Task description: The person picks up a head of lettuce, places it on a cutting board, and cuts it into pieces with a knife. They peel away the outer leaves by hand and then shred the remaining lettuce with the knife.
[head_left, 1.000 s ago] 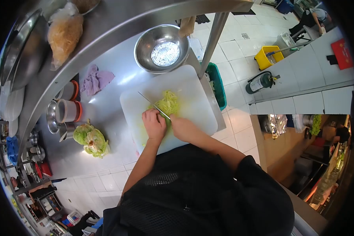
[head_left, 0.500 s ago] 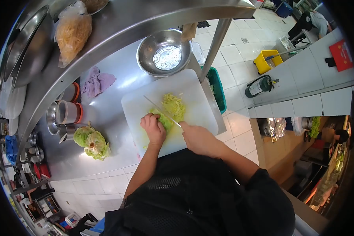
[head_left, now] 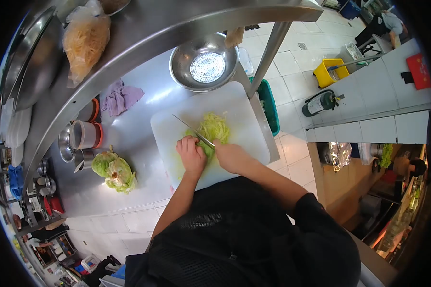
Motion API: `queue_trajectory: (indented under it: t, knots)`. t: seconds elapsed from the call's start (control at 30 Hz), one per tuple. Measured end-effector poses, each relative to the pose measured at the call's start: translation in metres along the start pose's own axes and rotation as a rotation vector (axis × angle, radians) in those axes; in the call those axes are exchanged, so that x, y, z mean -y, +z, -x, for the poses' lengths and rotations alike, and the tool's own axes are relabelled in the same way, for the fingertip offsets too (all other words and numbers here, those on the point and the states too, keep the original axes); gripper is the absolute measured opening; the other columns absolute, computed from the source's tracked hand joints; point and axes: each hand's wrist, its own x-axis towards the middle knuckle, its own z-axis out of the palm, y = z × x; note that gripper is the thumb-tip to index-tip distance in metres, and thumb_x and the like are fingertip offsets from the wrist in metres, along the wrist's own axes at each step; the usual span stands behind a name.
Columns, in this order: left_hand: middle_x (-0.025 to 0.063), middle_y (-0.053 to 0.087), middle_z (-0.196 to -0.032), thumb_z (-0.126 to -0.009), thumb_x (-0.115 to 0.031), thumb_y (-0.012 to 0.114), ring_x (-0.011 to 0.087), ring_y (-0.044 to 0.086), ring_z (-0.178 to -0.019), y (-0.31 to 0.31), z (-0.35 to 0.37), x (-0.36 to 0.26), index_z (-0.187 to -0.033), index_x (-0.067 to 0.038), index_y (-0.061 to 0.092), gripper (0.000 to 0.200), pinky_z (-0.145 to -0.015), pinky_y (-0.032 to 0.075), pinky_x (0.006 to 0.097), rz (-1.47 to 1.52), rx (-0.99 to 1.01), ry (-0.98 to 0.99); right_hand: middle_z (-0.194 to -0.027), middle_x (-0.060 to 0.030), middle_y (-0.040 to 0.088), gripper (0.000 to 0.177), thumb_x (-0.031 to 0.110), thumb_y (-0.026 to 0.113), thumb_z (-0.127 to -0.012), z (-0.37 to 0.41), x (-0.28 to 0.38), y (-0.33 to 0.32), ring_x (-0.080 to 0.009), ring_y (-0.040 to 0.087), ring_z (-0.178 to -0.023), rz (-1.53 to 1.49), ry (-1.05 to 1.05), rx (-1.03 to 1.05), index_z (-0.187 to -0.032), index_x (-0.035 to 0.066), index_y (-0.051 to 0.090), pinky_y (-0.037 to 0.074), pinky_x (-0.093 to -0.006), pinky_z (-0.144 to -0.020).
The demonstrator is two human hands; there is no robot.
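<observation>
A knife [head_left: 192,129] is gripped by its handle in my right hand [head_left: 232,156], its blade slanting up and left over the lettuce. My left hand [head_left: 191,154] presses with curled fingers on a green lettuce piece [head_left: 206,152], close beside the blade. Shredded lettuce [head_left: 213,126] lies in a heap just beyond the knife. All of this rests on a white cutting board [head_left: 248,119]. Left of the board, whole lettuce heads [head_left: 118,174] sit on the steel counter [head_left: 148,162].
A steel colander [head_left: 177,71] stands behind the board, near a shelf post [head_left: 273,52]. A purple cloth [head_left: 121,98] and plastic tubs [head_left: 84,135] are at the left. The overhead shelf [head_left: 143,40] carries a bag of shreds [head_left: 86,40]. Another person [head_left: 391,23] is far right.
The knife and my right hand have shifted slightly left, and the blade lies nearer my left fingers. The whole view has shifted a little.
</observation>
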Motion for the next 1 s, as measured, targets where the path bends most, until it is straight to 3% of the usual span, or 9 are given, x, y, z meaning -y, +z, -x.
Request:
queue_trajectory:
  t: [0.13,0.2,0.3,0.47,0.67,0.8,1.0]
  knots:
    - [0.0134,0.062,-0.108,-0.076,0.001,0.058,0.0358,0.054,-0.103,-0.001,0.001,-0.002,-0.099,-0.007,0.061,0.024,-0.09,0.041,0.0482,0.021,-0.008,-0.01,-0.086,-0.0304,0.069,0.024,0.006,0.05,-0.096,0.05,0.037,-0.079,-0.05,0.068,-0.084,0.03,0.008,0.153,-0.119,-0.004,0.051,0.051,-0.0606,-0.075]
    - [0.0134,0.063,-0.107,-0.075,0.002,0.058,0.036,0.055,-0.101,0.001,0.001,-0.002,-0.099,-0.007,0.061,0.025,-0.09,0.041,0.0476,0.043,-0.029,-0.011,-0.087,-0.0317,0.069,0.027,0.009,0.051,-0.099,0.064,0.045,-0.087,-0.051,0.068,-0.085,0.041,0.035,0.252,-0.122,-0.004,0.05,0.051,-0.0604,-0.076]
    - [0.0136,0.062,-0.105,-0.076,0.002,0.058,0.036,0.055,-0.1,0.0,0.0,-0.004,-0.099,-0.007,0.061,0.025,-0.09,0.041,0.0471,0.047,-0.037,-0.013,-0.086,-0.0296,0.07,0.024,0.003,0.052,-0.093,0.066,0.043,-0.076,-0.0507,0.069,-0.084,0.071,0.112,0.286,-0.115,-0.003,0.051,0.052,-0.0605,-0.074]
    - [0.0139,0.062,-0.105,-0.076,0.002,0.057,0.0363,0.055,-0.101,0.005,0.003,0.003,-0.098,-0.007,0.06,0.024,-0.09,0.041,0.048,0.047,-0.038,0.008,-0.087,-0.0314,0.069,0.025,0.004,0.05,-0.094,-0.008,0.001,0.008,-0.0496,0.069,-0.084,0.03,0.03,0.075,-0.118,-0.005,0.052,0.051,-0.0611,-0.075]
    - [0.0148,0.06,-0.106,-0.077,0.002,0.059,0.0354,0.054,-0.101,0.003,0.002,-0.004,-0.095,-0.007,0.06,0.02,-0.091,0.039,0.0474,0.075,-0.179,-0.057,-0.084,-0.0294,0.068,0.024,0.01,0.054,-0.099,-0.009,-0.034,0.017,-0.0516,0.066,-0.08,-0.11,-0.069,-0.074,-0.117,-0.005,0.051,0.049,-0.0621,-0.072]
    - [0.0128,0.061,-0.11,-0.077,0.0,0.063,0.034,0.054,-0.102,0.003,0.009,-0.002,-0.096,-0.009,0.062,0.022,-0.091,0.037,0.0481,-0.06,-0.185,-0.067,-0.083,-0.0287,0.068,0.023,0.013,0.057,-0.1,0.03,0.004,-0.039,-0.0515,0.066,-0.079,-0.064,0.041,-0.026,-0.114,-0.004,0.05,0.049,-0.0614,-0.072]
    - [0.0113,0.064,-0.103,-0.078,0.001,0.062,0.0345,0.055,-0.094,0.004,0.008,0.001,-0.096,-0.008,0.063,0.02,-0.085,0.04,0.0457,0.001,-0.178,-0.021,-0.085,-0.0285,0.07,0.028,0.004,0.055,-0.091,0.076,0.059,-0.086,-0.0481,0.069,-0.076,0.111,-0.033,0.175,-0.118,-0.004,0.049,0.054,-0.0588,-0.072]
